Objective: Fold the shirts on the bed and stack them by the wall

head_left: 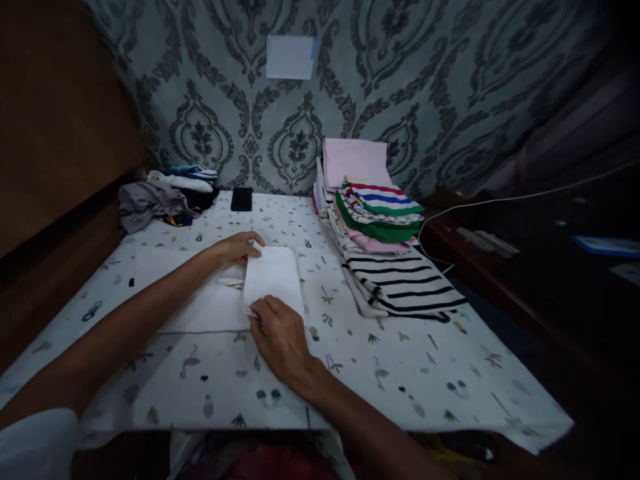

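Note:
A white garment (200,313) lies flat on the patterned tablecloth, its right end folded over into a neat rounded panel (274,273). At the far left corner of that panel, my left hand (239,248) pinches the fabric between thumb and fingers. My right hand (280,337) grips the near left corner of the same panel, fingers curled over its edge. A small printed mark shows on the cloth between my hands, too small to read.
Folded clothes (380,207) are stacked at the back right, with a striped garment (405,283) in front. Loose clothes (170,193) lie back left beside a black phone-like object (241,199). A wall stands behind; a white cable (500,199) runs at right.

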`<state>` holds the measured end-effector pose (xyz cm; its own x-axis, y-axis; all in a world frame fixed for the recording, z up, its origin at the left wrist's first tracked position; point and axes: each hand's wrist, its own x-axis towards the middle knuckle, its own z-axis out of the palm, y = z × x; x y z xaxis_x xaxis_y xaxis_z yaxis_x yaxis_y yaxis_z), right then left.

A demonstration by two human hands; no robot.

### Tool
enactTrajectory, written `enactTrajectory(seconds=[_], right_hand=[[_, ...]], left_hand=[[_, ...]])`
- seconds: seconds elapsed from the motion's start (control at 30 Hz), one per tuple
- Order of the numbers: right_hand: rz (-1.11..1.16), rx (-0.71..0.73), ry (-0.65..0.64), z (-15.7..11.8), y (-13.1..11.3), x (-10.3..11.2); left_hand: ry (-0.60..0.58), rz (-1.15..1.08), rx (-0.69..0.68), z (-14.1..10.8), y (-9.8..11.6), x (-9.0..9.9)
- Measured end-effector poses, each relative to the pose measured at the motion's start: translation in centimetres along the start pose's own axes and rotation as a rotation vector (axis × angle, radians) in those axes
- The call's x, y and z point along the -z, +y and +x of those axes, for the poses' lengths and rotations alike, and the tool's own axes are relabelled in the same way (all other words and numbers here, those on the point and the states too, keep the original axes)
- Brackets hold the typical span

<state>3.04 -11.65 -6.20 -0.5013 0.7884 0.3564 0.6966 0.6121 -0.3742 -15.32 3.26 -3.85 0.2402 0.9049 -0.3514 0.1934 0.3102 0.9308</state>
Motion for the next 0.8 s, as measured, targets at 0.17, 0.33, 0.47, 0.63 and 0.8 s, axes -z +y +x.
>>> enactTrajectory(seconds=[0.17,0.33,0.47,0.63,0.8], right_hand=[[-0.039,0.083,-0.072,0.2,-0.8,-0.5],[0.003,0.115,-0.147,0.1,-1.0,-0.5],[0.207,0.06,-0.1,1.6,0.6,1.2],[0.148,-0.092,-0.048,3.3,3.6,3.1],[0.019,0.251,-0.174,1.0,2.1,1.9]], left_hand=[[0.073,0.258,0.015,-1.5,0.5,1.3],[0.303,1.005,-0.094,-3.5,0.3,0.2],[0.342,1.312,-0.415,-5.2,-0.4,-2.9],[0.271,1.171,-0.499,-4.8,-1.1,-3.6],[0.35,0.98,-0.175,-1.8,-1.3,1.0]])
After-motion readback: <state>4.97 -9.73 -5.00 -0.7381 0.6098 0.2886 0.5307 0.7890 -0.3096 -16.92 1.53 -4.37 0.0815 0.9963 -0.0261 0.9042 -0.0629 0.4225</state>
